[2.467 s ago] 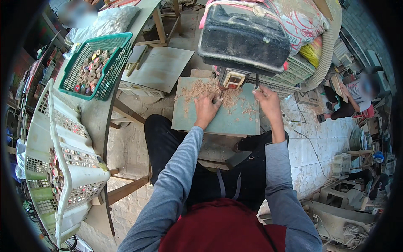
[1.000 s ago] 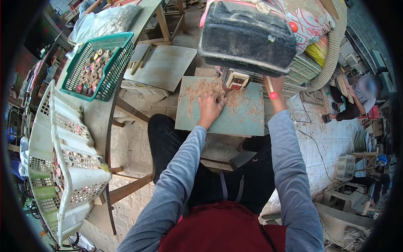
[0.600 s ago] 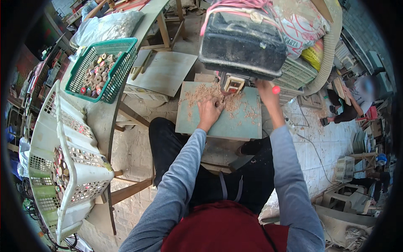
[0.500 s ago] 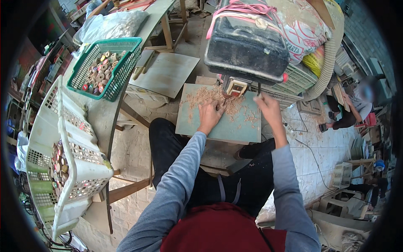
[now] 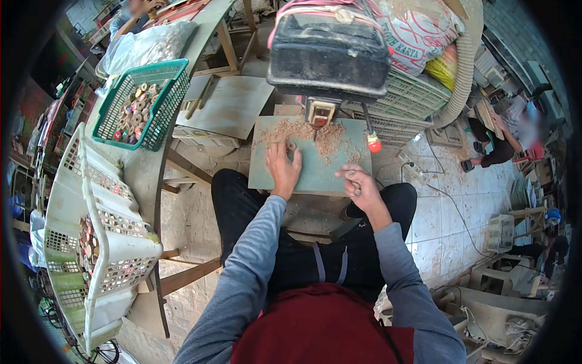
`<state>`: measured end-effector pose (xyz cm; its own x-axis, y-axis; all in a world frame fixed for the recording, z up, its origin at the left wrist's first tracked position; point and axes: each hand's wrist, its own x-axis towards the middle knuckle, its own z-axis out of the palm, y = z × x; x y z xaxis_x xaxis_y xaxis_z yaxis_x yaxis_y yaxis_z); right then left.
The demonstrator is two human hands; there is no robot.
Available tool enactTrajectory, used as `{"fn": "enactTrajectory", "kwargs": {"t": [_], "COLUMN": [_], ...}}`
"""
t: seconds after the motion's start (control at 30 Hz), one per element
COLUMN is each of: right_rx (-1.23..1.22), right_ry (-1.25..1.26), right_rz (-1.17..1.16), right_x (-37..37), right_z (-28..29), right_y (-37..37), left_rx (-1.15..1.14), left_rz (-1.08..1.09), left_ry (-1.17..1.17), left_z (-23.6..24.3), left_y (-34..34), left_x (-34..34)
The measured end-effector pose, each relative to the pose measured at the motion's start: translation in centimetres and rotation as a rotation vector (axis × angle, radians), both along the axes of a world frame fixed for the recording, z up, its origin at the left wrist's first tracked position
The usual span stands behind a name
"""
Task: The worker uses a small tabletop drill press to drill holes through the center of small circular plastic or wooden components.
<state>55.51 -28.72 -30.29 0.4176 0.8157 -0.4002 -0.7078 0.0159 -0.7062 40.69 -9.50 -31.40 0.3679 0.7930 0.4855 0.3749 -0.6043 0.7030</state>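
My left hand (image 5: 282, 170) rests on the pale green board (image 5: 267, 179), left of the drill bit. Its thumb and fingers close round a small round wooden piece (image 5: 291, 146) with a dark centre. Nearer to me, at the board's right front edge, my right hand (image 5: 362, 188) is curled, fingers bent inward; whether a small thing sits in it I cannot make out. Above the far part of the board is a dusty black drill press (image 5: 330, 60), its bit pointing down at wood shavings (image 5: 330, 141). A lever with a red knob (image 5: 374, 146) hangs at its right side.
On the left bench stand a green basket (image 5: 159, 115) of small round wooden pieces and a tilted white crate (image 5: 124, 270) with more. Sacks (image 5: 418, 30) and a ribbed hose (image 5: 464, 76) are at the far right. One person (image 5: 515, 130) sits right; another (image 5: 130, 21) is far left.
My right hand has left the drill lever and come down toward me, curling over the board's front edge. My left hand has shifted left, away from under the bit. The red knob now shows lower.
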Motion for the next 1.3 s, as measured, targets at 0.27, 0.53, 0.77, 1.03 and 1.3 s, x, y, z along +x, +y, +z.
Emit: {"fn": "enactTrajectory", "kwargs": {"t": [0.27,0.53,0.77,1.03,1.3], "right_rx": [0.060,-0.018,0.021,-0.012,0.022], "right_ry": [-0.126,-0.367,-0.400,-0.373,-0.353], "right_rz": [0.117,0.145,0.091,0.025,0.005], "right_x": [-1.8,-1.9,-2.0,-1.3,-1.2], "right_z": [1.3,0.8,-0.2,1.0,0.6], "right_y": [1.2,0.7,1.1,0.9,0.9], "left_rx": [-0.201,-0.768,-0.237,0.029,-0.170], "left_rz": [-0.450,-0.769,-0.376,-0.132,-0.185], "left_ry": [-0.167,-0.228,-0.098,0.077,0.053], "left_z": [0.5,-0.6,-0.8,-1.1,-2.0], "left_y": [-5.0,-5.8,-4.0,-1.8,-0.4], "left_x": [0.1,1.6,0.9,0.0,-0.8]}}
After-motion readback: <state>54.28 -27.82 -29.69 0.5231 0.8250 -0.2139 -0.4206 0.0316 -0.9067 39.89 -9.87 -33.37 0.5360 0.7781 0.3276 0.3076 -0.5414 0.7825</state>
